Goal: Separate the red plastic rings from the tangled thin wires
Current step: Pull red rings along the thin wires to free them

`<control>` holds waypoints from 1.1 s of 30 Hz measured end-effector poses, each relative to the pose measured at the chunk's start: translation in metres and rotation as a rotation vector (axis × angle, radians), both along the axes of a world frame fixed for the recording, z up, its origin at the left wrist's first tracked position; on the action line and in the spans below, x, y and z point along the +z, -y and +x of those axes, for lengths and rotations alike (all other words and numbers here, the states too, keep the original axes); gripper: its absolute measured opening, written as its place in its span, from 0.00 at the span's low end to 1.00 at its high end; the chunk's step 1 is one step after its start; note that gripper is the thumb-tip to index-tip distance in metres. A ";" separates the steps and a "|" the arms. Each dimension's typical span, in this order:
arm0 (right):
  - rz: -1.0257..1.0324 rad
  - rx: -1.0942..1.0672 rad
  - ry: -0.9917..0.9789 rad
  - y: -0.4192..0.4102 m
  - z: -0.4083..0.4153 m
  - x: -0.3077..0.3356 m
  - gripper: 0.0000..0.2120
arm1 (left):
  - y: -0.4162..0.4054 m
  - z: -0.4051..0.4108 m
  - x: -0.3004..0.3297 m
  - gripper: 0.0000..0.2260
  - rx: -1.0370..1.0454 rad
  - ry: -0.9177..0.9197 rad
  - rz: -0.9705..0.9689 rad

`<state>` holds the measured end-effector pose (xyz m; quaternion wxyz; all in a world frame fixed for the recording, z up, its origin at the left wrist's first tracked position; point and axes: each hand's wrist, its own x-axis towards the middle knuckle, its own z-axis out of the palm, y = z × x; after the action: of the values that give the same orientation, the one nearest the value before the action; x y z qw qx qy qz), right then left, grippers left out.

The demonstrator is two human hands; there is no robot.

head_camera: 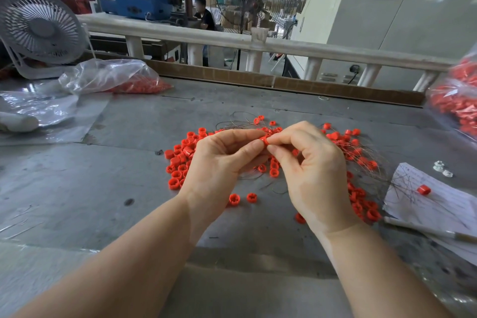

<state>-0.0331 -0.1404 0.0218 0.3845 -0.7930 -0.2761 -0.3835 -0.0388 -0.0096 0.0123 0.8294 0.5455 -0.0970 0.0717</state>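
Note:
Both hands meet over the middle of the grey table (pixel 124 168). My left hand (pixel 219 160) and my right hand (pixel 312 170) pinch one red plastic ring (pixel 263 140) between thumbs and fingertips. Under and around them lies a spread of several red rings (pixel 180 162), thickest on the left. Thin dark wires (pixel 361 155) tangle through the rings behind and to the right of my hands. Two loose rings (pixel 242 198) lie near my left wrist. Whether a wire runs through the held ring I cannot tell.
A white sheet of paper (pixel 438 204) with one red ring (pixel 423 190) lies at right, a pen (pixel 426 231) beside it. Plastic bags of red rings sit at back left (pixel 116 77) and far right (pixel 456 100). A white desk fan (pixel 41 31) stands at left.

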 end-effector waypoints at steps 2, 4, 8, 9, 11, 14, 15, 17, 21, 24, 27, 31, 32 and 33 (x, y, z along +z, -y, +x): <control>0.014 0.006 -0.020 0.000 0.000 -0.001 0.02 | 0.000 0.000 0.000 0.09 -0.002 -0.003 -0.013; 0.024 0.010 -0.037 0.000 0.000 -0.001 0.02 | 0.000 0.000 0.000 0.07 -0.003 -0.012 -0.030; 0.031 0.006 -0.073 -0.001 0.000 -0.002 0.02 | 0.000 0.001 -0.001 0.06 -0.010 -0.019 -0.046; 0.032 0.005 -0.083 -0.002 0.000 -0.002 0.02 | 0.000 0.001 -0.002 0.06 -0.013 -0.019 -0.049; 0.035 0.007 -0.097 -0.003 0.000 -0.003 0.02 | 0.001 0.001 -0.002 0.06 -0.019 -0.021 -0.055; 0.032 0.003 -0.103 -0.002 0.000 -0.003 0.02 | 0.001 0.001 -0.002 0.06 -0.017 -0.024 -0.053; 0.031 0.001 -0.105 -0.002 0.000 -0.003 0.02 | 0.001 0.001 -0.002 0.06 -0.017 -0.024 -0.052; 0.030 -0.002 -0.111 -0.002 0.000 -0.003 0.02 | 0.001 0.001 -0.002 0.07 -0.016 -0.025 -0.046; 0.027 -0.009 -0.115 -0.002 0.001 -0.003 0.02 | 0.001 0.001 -0.003 0.06 -0.010 -0.035 -0.048; 0.053 0.001 -0.140 -0.002 0.001 -0.004 0.02 | 0.001 0.002 -0.003 0.06 -0.011 -0.034 -0.046; 0.084 0.021 -0.172 -0.002 0.002 -0.003 0.03 | 0.000 0.002 -0.003 0.06 -0.015 -0.036 -0.058; 0.100 0.036 -0.186 -0.001 0.003 -0.003 0.03 | 0.000 0.003 -0.003 0.07 -0.030 -0.030 -0.072; 0.102 0.038 -0.188 -0.001 0.003 -0.003 0.03 | 0.000 0.003 -0.003 0.07 -0.032 -0.030 -0.078; 0.104 0.038 -0.190 -0.001 0.003 -0.003 0.03 | 0.000 0.003 -0.003 0.07 -0.030 -0.031 -0.084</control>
<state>-0.0306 -0.1391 0.0189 0.4569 -0.7993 -0.2331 -0.3130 -0.0360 -0.0097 0.0092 0.8539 0.5098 -0.0893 0.0546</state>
